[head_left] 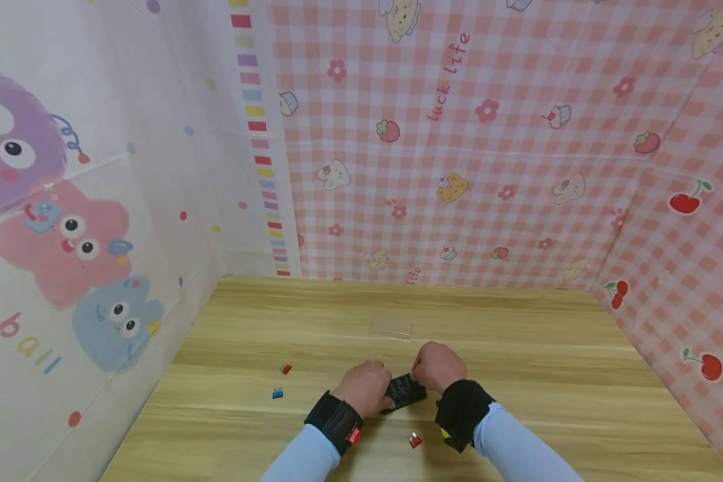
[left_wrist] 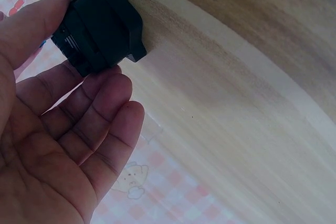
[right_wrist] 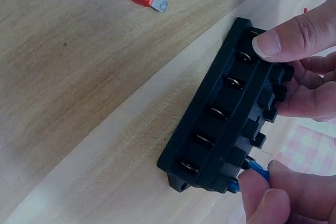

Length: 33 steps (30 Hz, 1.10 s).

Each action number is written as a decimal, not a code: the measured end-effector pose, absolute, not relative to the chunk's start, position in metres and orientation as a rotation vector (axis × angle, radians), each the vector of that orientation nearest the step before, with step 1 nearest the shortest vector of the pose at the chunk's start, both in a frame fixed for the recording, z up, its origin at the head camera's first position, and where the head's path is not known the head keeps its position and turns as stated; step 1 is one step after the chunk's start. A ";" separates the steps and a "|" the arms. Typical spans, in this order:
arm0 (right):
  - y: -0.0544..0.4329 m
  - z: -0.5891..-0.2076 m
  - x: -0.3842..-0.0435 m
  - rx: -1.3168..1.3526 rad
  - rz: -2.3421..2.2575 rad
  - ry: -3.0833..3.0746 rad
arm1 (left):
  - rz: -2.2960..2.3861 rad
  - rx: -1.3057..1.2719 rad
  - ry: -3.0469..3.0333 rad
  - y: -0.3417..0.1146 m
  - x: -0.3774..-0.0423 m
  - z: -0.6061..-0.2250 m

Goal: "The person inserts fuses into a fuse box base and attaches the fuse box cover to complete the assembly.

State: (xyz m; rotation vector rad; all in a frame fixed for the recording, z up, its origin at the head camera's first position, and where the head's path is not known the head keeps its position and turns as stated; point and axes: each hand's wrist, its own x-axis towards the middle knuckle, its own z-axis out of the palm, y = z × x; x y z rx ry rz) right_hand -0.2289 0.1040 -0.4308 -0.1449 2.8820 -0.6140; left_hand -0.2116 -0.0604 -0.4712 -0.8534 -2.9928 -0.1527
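Note:
A black fuse block (head_left: 405,390) with a row of metal contacts (right_wrist: 219,113) lies between the two hands over the wooden table. My left hand (head_left: 364,388) grips one end of it, with the thumb on top and fingers underneath. At the opposite end my right hand (head_left: 438,367) pinches a blue blade fuse (right_wrist: 256,168) right at the slots. Another bit of blue (right_wrist: 233,184) shows beside that fuse, partly behind the fingertips. In the left wrist view, the fuse block (left_wrist: 102,30) appears end-on between thumb and fingers.
A red blade fuse (head_left: 414,440) lies near the right wrist, its metal prongs visible in the right wrist view. Farther left lie another red fuse (head_left: 286,369) and a blue fuse (head_left: 278,393). A clear plastic cover (head_left: 391,329) rests behind the hands. Printed cloth walls (head_left: 446,221) surround the table.

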 end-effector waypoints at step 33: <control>0.102 -0.431 -0.231 -0.028 -0.617 2.869 | -0.154 -0.857 -3.012 -0.060 -0.214 -0.475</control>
